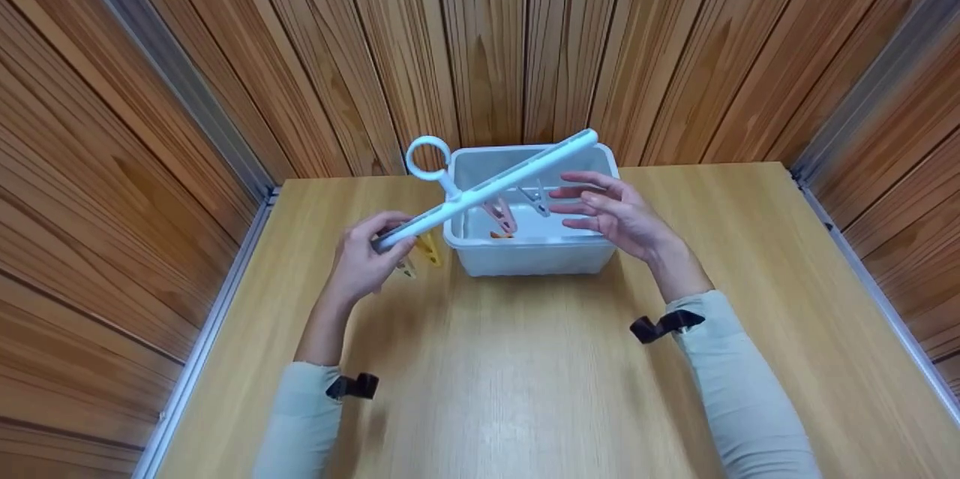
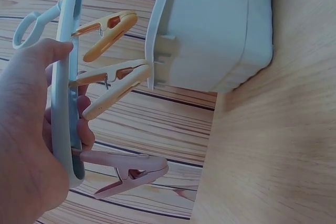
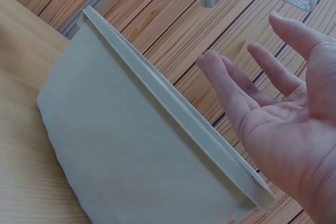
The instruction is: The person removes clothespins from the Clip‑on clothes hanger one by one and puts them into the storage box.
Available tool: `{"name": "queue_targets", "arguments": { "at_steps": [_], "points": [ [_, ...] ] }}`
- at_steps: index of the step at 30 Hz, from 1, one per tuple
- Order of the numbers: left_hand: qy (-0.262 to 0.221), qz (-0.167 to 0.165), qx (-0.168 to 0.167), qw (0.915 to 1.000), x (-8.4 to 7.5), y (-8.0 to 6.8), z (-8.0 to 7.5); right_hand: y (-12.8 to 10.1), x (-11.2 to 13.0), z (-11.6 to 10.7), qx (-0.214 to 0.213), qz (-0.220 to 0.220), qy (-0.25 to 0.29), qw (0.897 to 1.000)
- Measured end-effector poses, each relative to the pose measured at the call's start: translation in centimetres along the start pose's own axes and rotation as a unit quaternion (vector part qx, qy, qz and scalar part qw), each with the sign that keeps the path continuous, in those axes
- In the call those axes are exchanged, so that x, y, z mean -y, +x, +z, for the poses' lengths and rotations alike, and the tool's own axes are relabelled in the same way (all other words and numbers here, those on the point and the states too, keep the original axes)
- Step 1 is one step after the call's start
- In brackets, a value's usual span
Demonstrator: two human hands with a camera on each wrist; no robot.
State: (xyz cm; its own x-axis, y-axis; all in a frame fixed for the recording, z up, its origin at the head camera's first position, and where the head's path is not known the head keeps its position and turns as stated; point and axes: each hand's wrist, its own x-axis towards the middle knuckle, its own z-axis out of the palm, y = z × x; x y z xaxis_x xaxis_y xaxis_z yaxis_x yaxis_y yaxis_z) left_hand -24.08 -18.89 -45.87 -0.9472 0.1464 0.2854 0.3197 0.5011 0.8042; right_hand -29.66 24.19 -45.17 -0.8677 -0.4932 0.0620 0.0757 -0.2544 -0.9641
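A light-blue clothespin hanger [image 1: 487,191] slants up to the right above a white plastic bin [image 1: 536,260], its ring hook pointing up. My left hand [image 1: 365,257] grips the bar's lower left end, thumb on top and fingers curled beneath. From the bar hang an orange-yellow clothespin [image 2: 111,35], a cream clothespin [image 2: 118,90] and a pink clothespin [image 2: 131,171]. Farther along, another pink clothespin [image 1: 501,216] and a grey-blue clothespin [image 1: 534,200] hang over the bin. My right hand [image 1: 615,216] hovers above the bin's right side, fingers spread and extended, apart from the hanger and holding nothing.
Inside the bin a small orange piece [image 1: 501,235] shows, partly hidden by its front rim. The bin stands at the back of a wooden table [image 1: 495,389], close to a wood-panelled wall [image 1: 491,36]. Metal rails [image 1: 217,314] edge the table's sides.
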Motion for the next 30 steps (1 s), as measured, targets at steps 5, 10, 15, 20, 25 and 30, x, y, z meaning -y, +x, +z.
{"name": "queue_targets", "arguments": {
  "at_steps": [5,10,15,20,25,30],
  "points": [
    [0.002,0.000,0.015,0.9999,-0.4,0.0,0.1,-0.4,-0.4,0.2,0.030,-0.010,0.027,0.999],
    [0.002,-0.003,0.028,0.9996,-0.7,0.2,0.1,-0.7,-0.7,0.7,0.046,-0.021,0.040,0.998],
    [0.002,0.007,0.044,0.9990,-1.0,0.2,0.3,-1.1,-1.1,0.9,0.054,-0.022,0.041,0.997],
    [0.002,0.014,0.055,0.9984,-1.3,0.1,0.4,-1.2,-1.5,1.3,0.079,-0.027,0.072,0.994],
    [0.013,0.020,0.058,0.9980,-1.3,0.1,0.5,-1.3,-1.7,1.5,0.086,-0.035,0.074,0.993],
    [0.018,0.016,0.062,0.9978,-1.3,0.0,0.7,-1.3,-1.9,1.5,0.086,-0.031,0.055,0.994]
  ]
}}
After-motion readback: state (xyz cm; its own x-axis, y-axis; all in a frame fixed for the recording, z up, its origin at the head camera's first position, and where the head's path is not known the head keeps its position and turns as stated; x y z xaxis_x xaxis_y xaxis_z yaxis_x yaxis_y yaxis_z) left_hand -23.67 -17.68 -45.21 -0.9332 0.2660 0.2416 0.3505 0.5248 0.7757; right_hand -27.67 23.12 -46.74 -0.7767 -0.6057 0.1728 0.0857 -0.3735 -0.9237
